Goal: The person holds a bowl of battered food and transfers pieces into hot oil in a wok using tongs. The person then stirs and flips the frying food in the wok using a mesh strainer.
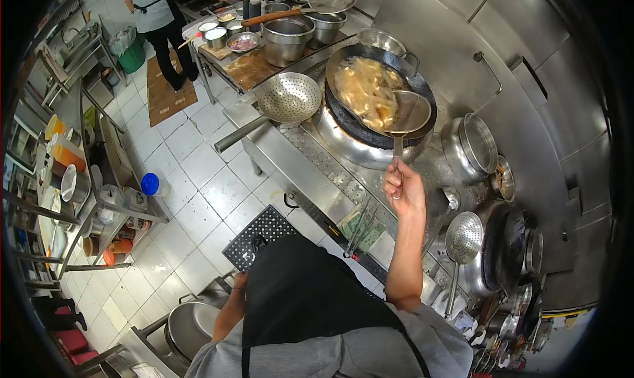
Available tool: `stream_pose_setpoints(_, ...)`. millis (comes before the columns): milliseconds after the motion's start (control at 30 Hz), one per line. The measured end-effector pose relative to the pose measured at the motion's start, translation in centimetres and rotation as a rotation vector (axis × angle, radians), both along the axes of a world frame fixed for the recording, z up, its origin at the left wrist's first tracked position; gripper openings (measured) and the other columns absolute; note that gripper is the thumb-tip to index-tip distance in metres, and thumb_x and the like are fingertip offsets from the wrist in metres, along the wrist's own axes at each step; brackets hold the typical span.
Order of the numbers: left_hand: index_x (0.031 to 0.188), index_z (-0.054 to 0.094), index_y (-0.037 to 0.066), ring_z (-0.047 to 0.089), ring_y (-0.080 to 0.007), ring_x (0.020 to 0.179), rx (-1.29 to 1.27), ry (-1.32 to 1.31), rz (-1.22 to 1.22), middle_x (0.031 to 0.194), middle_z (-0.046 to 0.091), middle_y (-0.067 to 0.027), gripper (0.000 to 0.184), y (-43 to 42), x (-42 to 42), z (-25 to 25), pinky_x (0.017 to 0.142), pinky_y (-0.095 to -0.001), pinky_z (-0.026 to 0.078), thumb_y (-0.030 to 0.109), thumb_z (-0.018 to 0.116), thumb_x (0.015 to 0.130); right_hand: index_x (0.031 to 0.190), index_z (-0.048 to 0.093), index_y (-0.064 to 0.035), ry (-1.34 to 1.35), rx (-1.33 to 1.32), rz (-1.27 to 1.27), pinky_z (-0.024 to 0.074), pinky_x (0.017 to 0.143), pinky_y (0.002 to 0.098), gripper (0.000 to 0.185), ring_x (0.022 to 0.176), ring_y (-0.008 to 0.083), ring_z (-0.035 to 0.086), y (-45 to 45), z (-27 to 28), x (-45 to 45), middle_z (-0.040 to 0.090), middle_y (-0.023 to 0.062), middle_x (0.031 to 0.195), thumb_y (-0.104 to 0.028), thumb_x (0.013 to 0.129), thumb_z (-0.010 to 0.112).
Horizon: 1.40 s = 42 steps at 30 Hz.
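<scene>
My right hand (404, 188) is wrapped round the handle of a round mesh skimmer (411, 112). The skimmer's head lies over the right part of a large black wok (421, 87), where pale golden pieces (370, 91) bubble in oil. Under the wok is a rounded steel burner stand (340, 140). My left hand (240, 282) hangs low at my left side, partly behind the black apron (297, 292); its fingers are hidden. A perforated steel ladle (289, 99) rests left of the wok, its handle pointing to the lower left.
Steel pots (288, 38) and small bowls stand on the counter beyond the ladle. Another perforated ladle (463, 237) and stacked pans (470, 147) are at the right. A person (155, 15) stands at the upper left. A black mat (261, 236) lies on the tiled floor.
</scene>
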State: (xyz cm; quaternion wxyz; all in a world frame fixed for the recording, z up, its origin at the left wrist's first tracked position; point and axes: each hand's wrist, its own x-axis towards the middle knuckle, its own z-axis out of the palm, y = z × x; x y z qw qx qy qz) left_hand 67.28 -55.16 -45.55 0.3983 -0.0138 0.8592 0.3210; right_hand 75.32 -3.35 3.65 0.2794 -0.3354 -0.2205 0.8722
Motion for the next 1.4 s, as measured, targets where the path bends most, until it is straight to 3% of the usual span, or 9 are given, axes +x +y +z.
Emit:
stream_pose_setpoints(200, 0.097, 0.074, -0.002, 0.072, -0.0303, 0.089, 0.021, 0.013, 0.097, 0.092, 0.074, -0.0217, 0.050, -0.1, 0.1, -0.4, 0.079, -0.0396, 0.054, 0.046, 0.068, 0.086, 0.105, 0.051, -0.0040, 0.116, -0.196, 0.075, 0.0300, 0.041, 0.0244, 0.014, 0.051, 0.0104, 0.039, 2.6, -0.4, -1.5, 0.052, 0.0069, 0.081, -0.015, 0.105, 0.041)
stream_pose_setpoints(300, 0.098, 0.073, -0.005, 0.070, -0.0365, 0.097, 0.000, -0.058, 0.082, 0.098, 0.072, -0.0253, 0.053, -0.3, 0.0, -0.8, 0.082, -0.0424, 0.053, 0.045, 0.063, 0.086, 0.106, 0.049, 0.0028, 0.363, -0.374, 0.153, 0.0291, 0.039, 0.0246, 0.020, 0.049, 0.0108, 0.035, 6.2, -1.9, -2.4, 0.050, 0.0090, 0.083, -0.013, 0.105, 0.037)
stream_pose_setpoints(433, 0.096, 0.073, -0.005, 0.070, -0.0374, 0.096, -0.047, 0.011, -0.031, 0.096, 0.072, -0.0264, 0.053, 0.0, 0.4, 1.6, 0.080, -0.0432, 0.053, 0.046, 0.061, 0.087, 0.110, 0.047, 0.0117, 0.532, -0.497, 0.108, 0.0286, 0.038, 0.0238, 0.026, 0.049, 0.0107, 0.033, 9.4, -2.6, -3.7, 0.046, 0.0141, 0.086, -0.010, 0.105, 0.033)
stream_pose_setpoints(533, 0.096, 0.073, -0.005, 0.071, -0.0346, 0.093, -0.003, 0.048, -0.128, 0.095, 0.072, -0.0262, 0.052, -0.6, 0.3, -1.4, 0.078, -0.0426, 0.054, 0.045, 0.061, 0.088, 0.111, 0.046, 0.0125, 0.580, -0.465, 0.085, 0.0295, 0.038, 0.0236, 0.027, 0.049, 0.0108, 0.033, 8.1, -1.1, -2.7, 0.046, 0.0141, 0.086, -0.010, 0.105, 0.033)
stream_pose_setpoints(667, 0.098, 0.072, -0.006, 0.072, -0.0261, 0.084, 0.140, 0.000, -0.018, 0.093, 0.074, -0.0212, 0.045, -0.8, 1.4, 0.9, 0.073, -0.0380, 0.055, 0.037, 0.062, 0.089, 0.113, 0.049, 0.0063, 0.467, -0.220, 0.063, 0.0287, 0.034, 0.0219, 0.020, 0.048, 0.0080, 0.034, 7.0, -2.2, -1.8, 0.050, 0.0127, 0.085, -0.008, 0.104, 0.037)
stream_pose_setpoints(800, 0.100, 0.071, -0.009, 0.070, -0.0200, 0.079, 0.058, -0.058, 0.097, 0.091, 0.074, -0.0160, 0.044, 0.1, 1.5, 3.2, 0.069, -0.0337, 0.054, 0.034, 0.064, 0.089, 0.117, 0.050, -0.0001, 0.086, 0.188, 0.005, 0.0262, 0.032, 0.0205, 0.019, 0.046, 0.0055, 0.034, 3.6, 0.3, -1.5, 0.052, 0.0080, 0.082, -0.004, 0.100, 0.044)
stream_pose_setpoints(900, 0.091, 0.076, 0.005, 0.072, -0.0217, 0.089, 0.139, -0.132, 0.135, 0.090, 0.075, -0.0162, 0.039, -0.6, 1.7, 2.4, 0.071, -0.0421, 0.053, 0.042, 0.067, 0.084, 0.127, 0.047, -0.0002, -0.137, 0.434, -0.016, 0.0238, 0.032, 0.0193, 0.030, 0.043, 0.0037, 0.032, 2.2, 0.6, -1.7, 0.052, 0.0024, 0.078, -0.002, 0.096, 0.046)
stream_pose_setpoints(1033, 0.092, 0.075, 0.001, 0.071, -0.0224, 0.088, 0.109, -0.059, -0.053, 0.093, 0.075, -0.0167, 0.044, -0.7, 0.9, 0.8, 0.073, -0.0424, 0.053, 0.044, 0.068, 0.083, 0.138, 0.045, 0.0013, -0.374, 0.668, 0.013, 0.0255, 0.032, 0.0224, 0.039, 0.041, 0.0038, 0.032, 0.9, 1.4, -1.9, 0.047, -0.0008, 0.074, -0.007, 0.100, 0.045)
stream_pose_setpoints(1400, 0.097, 0.074, -0.003, 0.073, -0.0310, 0.088, 0.039, -0.045, 0.038, 0.089, 0.074, -0.0216, 0.050, -0.1, -0.4, -1.7, 0.076, -0.0413, 0.054, 0.044, 0.063, 0.086, 0.145, 0.046, -0.0039, -0.444, 0.992, -0.085, 0.0245, 0.035, 0.0198, 0.041, 0.046, 0.0014, 0.036, -0.6, 4.2, -1.0, 0.054, -0.0017, 0.083, -0.012, 0.104, 0.047)
